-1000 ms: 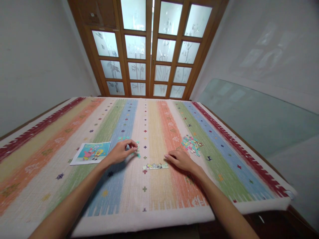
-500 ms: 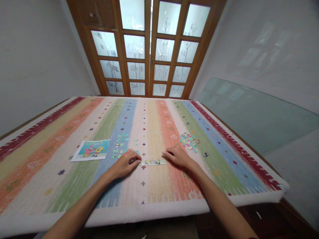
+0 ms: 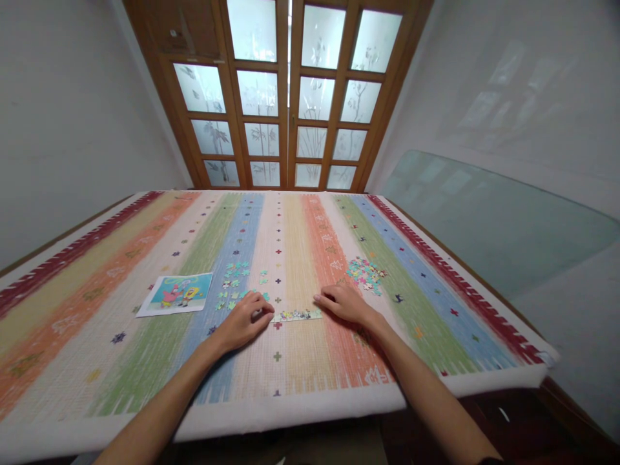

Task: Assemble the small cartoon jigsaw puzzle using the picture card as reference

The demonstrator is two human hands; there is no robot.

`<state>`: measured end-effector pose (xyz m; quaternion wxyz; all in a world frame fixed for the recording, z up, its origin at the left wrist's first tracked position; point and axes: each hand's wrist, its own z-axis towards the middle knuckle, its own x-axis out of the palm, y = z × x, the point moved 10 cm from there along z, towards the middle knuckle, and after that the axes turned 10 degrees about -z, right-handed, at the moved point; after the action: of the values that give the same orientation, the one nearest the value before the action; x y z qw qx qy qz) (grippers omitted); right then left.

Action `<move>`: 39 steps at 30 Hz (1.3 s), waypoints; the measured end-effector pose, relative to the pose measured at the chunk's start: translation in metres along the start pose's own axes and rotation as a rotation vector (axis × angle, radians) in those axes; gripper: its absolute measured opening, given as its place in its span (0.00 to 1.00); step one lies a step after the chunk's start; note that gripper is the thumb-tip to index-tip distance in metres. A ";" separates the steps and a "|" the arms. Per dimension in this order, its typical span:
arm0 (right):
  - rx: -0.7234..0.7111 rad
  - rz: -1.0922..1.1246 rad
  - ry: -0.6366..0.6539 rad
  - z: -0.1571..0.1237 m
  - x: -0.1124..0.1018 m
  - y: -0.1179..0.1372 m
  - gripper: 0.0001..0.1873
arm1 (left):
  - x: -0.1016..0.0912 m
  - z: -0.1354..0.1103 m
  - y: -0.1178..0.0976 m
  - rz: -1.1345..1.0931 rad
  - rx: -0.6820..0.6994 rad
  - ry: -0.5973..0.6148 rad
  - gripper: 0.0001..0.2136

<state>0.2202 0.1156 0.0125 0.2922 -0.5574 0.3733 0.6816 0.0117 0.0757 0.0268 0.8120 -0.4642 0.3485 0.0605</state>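
Observation:
A narrow strip of joined jigsaw pieces [image 3: 298, 315] lies flat on the striped tablecloth, between my hands. At its left end is my left hand [image 3: 249, 316], thumb and forefinger closed together on the strip's edge. My right hand [image 3: 343, 303] rests by the right end, palm down. Its fingers are loosely bent and somewhat apart, with nothing visible in them. Loose teal jigsaw pieces [image 3: 236, 271] lie spread in rough rows beyond my left hand. A heap of mixed jigsaw pieces [image 3: 365, 274] sits beyond my right hand.
A printed cartoon picture [image 3: 177, 294] lies left of the loose pieces. The striped tablecloth [image 3: 159, 361] covers the wide table up to its near edge. Wooden doors with frosted panes [image 3: 264, 93] stand behind the table, and a glass panel [image 3: 484, 219] leans at the right wall.
The view has shifted very slightly. Both hands stay at the ends of the strip, and the pieces lie as before.

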 end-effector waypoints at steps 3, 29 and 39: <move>0.006 0.014 0.006 0.000 0.001 -0.001 0.21 | 0.001 0.000 0.002 -0.010 -0.021 0.000 0.07; -0.048 0.377 0.080 -0.009 -0.001 0.009 0.04 | 0.000 -0.004 -0.007 0.033 -0.017 0.005 0.06; -0.078 0.326 0.053 -0.009 -0.001 0.017 0.04 | -0.001 -0.004 -0.002 0.037 -0.015 0.007 0.06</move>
<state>0.2118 0.0988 0.0156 0.1461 -0.5182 0.4398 0.7188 0.0098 0.0722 0.0276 0.8060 -0.4641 0.3594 0.0766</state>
